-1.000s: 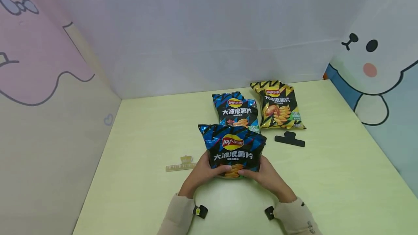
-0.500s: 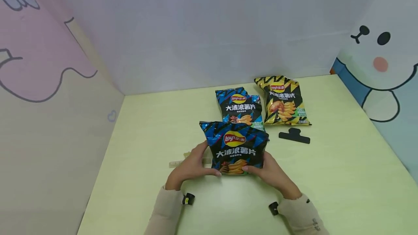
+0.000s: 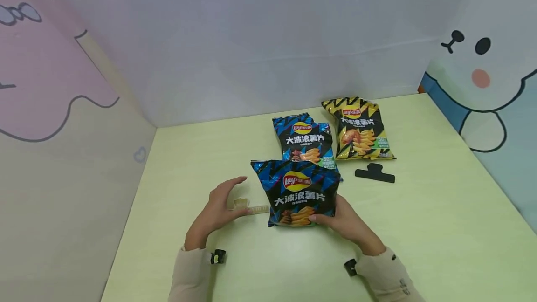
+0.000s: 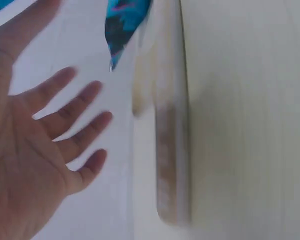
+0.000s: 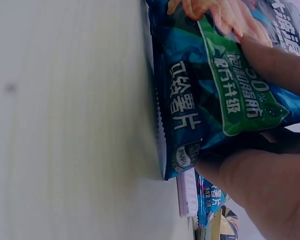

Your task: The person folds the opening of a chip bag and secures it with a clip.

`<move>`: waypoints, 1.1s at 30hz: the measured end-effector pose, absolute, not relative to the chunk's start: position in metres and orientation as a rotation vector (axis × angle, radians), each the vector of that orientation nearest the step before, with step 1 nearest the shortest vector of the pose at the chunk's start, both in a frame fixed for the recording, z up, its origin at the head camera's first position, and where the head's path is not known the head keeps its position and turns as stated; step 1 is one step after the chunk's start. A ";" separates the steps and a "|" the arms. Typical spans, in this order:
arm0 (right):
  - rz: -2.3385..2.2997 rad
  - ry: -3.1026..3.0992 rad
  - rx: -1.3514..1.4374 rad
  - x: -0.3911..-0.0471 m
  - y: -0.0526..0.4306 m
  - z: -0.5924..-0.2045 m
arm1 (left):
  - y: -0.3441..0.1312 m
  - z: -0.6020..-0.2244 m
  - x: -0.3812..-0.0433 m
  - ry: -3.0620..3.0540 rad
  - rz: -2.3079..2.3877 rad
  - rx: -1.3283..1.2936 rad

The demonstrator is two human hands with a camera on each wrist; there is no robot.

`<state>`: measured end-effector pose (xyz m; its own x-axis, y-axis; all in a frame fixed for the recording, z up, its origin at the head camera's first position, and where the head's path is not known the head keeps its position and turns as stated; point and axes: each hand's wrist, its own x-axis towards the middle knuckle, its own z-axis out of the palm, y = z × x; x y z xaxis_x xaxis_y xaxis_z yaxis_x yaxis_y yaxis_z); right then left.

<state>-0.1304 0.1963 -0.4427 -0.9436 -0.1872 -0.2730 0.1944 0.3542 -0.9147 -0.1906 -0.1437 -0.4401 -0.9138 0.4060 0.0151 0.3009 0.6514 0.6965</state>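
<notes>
My right hand (image 3: 350, 223) holds a blue-and-black potato chip bag (image 3: 297, 192) by its lower right side, thumb on the front; the right wrist view shows the bag's bottom seam close up. Off the bag's left side, my left hand (image 3: 215, 213) has its fingers spread and holds nothing. Beside its thumb lies a pale, translucent bag clip (image 3: 257, 209) with ruler-like marks, partly covered by that thumb; I cannot tell whether they touch. In the left wrist view the clip (image 4: 172, 170) is blurred, to the right of the spread fingers.
Directly behind the held bag lies a second blue chip bag (image 3: 307, 143), partly hidden. A yellow chip bag (image 3: 360, 132) is at the back right, and a black bag clip (image 3: 375, 173) lies in front of it. White sheeting (image 3: 251, 50) rises behind the table.
My left hand has let go of the blue chip bag and moved left, over to the pale bag clip. The right hand keeps its hold; the bag stays in about the same place.
</notes>
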 end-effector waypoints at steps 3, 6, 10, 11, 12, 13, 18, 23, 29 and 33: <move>-1.608 2.292 -0.009 -0.129 0.196 -0.442 | -0.134 -0.427 -0.191 2.657 1.353 0.653; -1.609 2.306 -0.005 -0.129 0.197 -0.441 | -0.115 -0.404 -0.199 2.585 1.520 0.782; -1.620 2.297 -0.001 -0.128 0.197 -0.441 | -0.093 -0.372 -0.213 2.535 1.556 0.949; -1.624 2.292 -0.005 -0.128 0.197 -0.441 | -0.090 -0.365 -0.216 2.529 1.538 0.987; -1.629 2.287 -0.008 -0.128 0.196 -0.442 | -0.086 -0.359 -0.219 2.528 1.514 1.026; -1.637 2.280 -0.017 -0.128 0.196 -0.442 | -0.083 -0.353 -0.221 2.537 1.476 1.064; -1.655 2.266 -0.027 -0.127 0.196 -0.442 | -0.070 -0.328 -0.229 2.556 1.249 1.251; -1.669 2.230 -0.036 -0.126 0.198 -0.442 | -0.056 -0.315 -0.230 2.521 1.115 1.311; -1.698 2.225 -0.047 -0.126 0.198 -0.441 | -0.043 -0.307 -0.231 2.521 1.022 1.317; -1.711 2.220 -0.063 -0.128 0.198 -0.441 | -0.040 -0.305 -0.232 2.523 0.968 1.312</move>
